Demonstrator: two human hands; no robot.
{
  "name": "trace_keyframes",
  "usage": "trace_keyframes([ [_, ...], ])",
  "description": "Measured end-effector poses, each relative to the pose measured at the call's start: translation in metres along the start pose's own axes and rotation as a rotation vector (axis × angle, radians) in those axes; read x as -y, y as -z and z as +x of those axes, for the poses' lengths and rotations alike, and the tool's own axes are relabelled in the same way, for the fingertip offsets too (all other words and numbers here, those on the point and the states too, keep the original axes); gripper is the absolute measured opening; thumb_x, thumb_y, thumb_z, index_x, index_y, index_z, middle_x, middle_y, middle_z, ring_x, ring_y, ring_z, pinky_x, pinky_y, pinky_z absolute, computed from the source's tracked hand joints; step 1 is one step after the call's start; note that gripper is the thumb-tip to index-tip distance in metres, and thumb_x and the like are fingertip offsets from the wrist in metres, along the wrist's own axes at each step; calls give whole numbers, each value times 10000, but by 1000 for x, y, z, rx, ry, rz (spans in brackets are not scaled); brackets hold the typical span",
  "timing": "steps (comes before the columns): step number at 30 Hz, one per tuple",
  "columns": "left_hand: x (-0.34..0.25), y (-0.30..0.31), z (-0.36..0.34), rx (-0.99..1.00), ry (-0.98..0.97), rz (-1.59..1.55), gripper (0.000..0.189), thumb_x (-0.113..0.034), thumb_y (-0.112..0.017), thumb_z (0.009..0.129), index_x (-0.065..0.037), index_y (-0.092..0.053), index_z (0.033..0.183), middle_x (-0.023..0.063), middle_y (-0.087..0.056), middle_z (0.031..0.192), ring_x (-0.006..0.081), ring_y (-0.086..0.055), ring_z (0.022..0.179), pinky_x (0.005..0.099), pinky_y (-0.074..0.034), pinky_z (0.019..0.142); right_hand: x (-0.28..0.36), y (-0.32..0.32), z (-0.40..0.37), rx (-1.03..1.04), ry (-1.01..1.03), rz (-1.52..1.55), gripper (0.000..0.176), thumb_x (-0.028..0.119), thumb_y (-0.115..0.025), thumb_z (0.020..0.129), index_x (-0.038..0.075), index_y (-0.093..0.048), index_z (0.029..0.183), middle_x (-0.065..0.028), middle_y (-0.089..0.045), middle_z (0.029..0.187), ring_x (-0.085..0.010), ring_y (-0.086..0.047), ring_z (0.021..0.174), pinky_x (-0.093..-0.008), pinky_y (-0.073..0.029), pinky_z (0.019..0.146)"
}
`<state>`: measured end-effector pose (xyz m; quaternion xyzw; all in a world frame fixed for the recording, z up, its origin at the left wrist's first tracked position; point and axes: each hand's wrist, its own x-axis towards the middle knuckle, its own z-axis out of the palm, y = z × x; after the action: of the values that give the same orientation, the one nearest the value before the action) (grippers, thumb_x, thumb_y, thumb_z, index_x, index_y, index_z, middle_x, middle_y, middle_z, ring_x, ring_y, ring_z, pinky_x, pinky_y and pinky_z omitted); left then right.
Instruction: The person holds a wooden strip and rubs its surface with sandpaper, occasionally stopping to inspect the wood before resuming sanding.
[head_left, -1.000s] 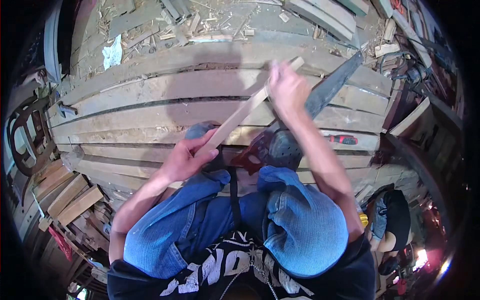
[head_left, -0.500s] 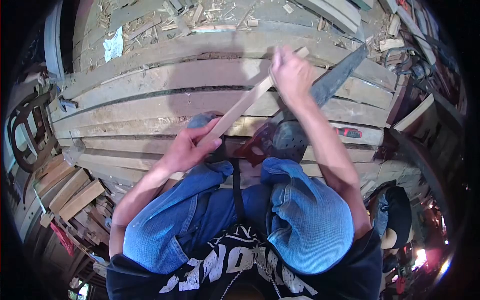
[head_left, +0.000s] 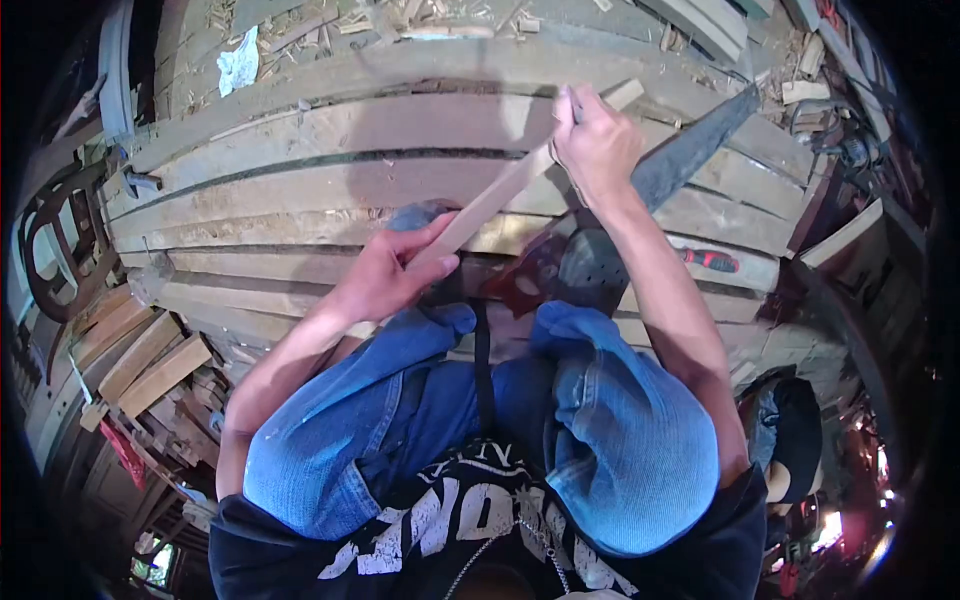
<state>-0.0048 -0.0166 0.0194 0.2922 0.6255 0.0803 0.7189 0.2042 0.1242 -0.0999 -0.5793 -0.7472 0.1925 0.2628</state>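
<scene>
A long pale wooden strip runs diagonally up to the right between my hands. Near its lower end, my left hand is closed on it, the thumb on one side and fingers on the other. My right hand is closed in a fist at the strip's upper part; a small dark piece shows by its thumb, too small to make out. Below and right of the strip lies a handsaw, its dark blade pointing up right and its reddish-brown handle between my feet.
Wide planks form the surface under me. A red and black tool handle lies at the right. Wood shavings and a white scrap are at the top. Cut wood blocks are piled at the left, and a person's arm shows at lower right.
The view has shifted slightly, so most things sit a little differently in the frame. Both hands stay on the strip, and the right hand looks less blurred.
</scene>
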Motion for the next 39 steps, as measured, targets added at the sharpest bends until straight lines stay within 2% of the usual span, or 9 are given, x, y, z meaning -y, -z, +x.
trace_keyframes([
  [2,-8,1,1,-3,-4,-13,525,-163,-632,938,-142,-447,1428,-95,-445,578,-2,-385,487,197,-299,436,30,10,-14,17,-22,41,236,219,-630,885,120,-589,674,-101,-577,512,-284,-564,409,-385,-415,383],
  [4,-6,0,4,-16,-1,-30,524,-161,-633,937,-137,-448,1427,-94,-445,575,0,-382,483,197,-294,434,51,12,-35,197,211,59,230,177,-596,867,119,-567,647,-91,-568,517,-260,-579,430,-404,-437,395],
  [8,-6,-1,2,-17,11,-22,525,-154,-632,936,-112,-445,1425,-90,-447,569,7,-382,472,200,-295,428,2,5,0,33,-5,46,176,157,-588,844,108,-560,678,-110,-580,533,-285,-585,444,-437,-440,409],
  [12,-7,-1,4,-36,10,3,524,-153,-631,937,-99,-444,1423,-85,-451,571,7,-386,469,200,-300,427,49,8,-36,243,117,234,172,187,-553,857,113,-605,711,-129,-589,538,-276,-588,440,-422,-434,397],
  [16,-7,-1,2,1,27,-69,527,-150,-633,936,-98,-441,1424,-82,-460,573,10,-391,465,203,-304,423,11,1,-1,110,-9,68,156,154,-552,813,106,-550,665,-118,-537,475,-284,-565,405,-412,-437,390],
  [29,-1,1,5,-12,-10,-36,538,-138,-631,936,-91,-428,1431,-82,-457,574,4,-389,469,200,-297,423,42,6,-21,289,71,68,167,146,-565,814,105,-575,652,-104,-551,475,-251,-563,391,-407,-440,380],
  [32,-3,3,4,9,31,-60,541,-136,-632,935,-89,-425,1433,-84,-461,577,0,-386,473,200,-296,425,5,-1,0,69,48,19,156,135,-571,813,111,-577,659,-93,-562,488,-245,-555,390,-409,-432,388],
  [38,-5,2,5,-10,18,-19,535,-132,-632,935,-84,-431,1428,-82,-465,574,2,-394,476,196,-301,429,12,-1,-11,146,38,18,126,135,-615,827,98,-594,708,-116,-582,531,-300,-589,450,-400,-445,422],
  [39,-6,2,5,-4,23,-15,535,-132,-632,935,-84,-431,1428,-82,-465,574,2,-394,476,196,-301,429,-4,-4,-4,99,47,12,177,150,-588,846,109,-587,674,-80,-542,486,-234,-521,388,-376,-399,375],
])
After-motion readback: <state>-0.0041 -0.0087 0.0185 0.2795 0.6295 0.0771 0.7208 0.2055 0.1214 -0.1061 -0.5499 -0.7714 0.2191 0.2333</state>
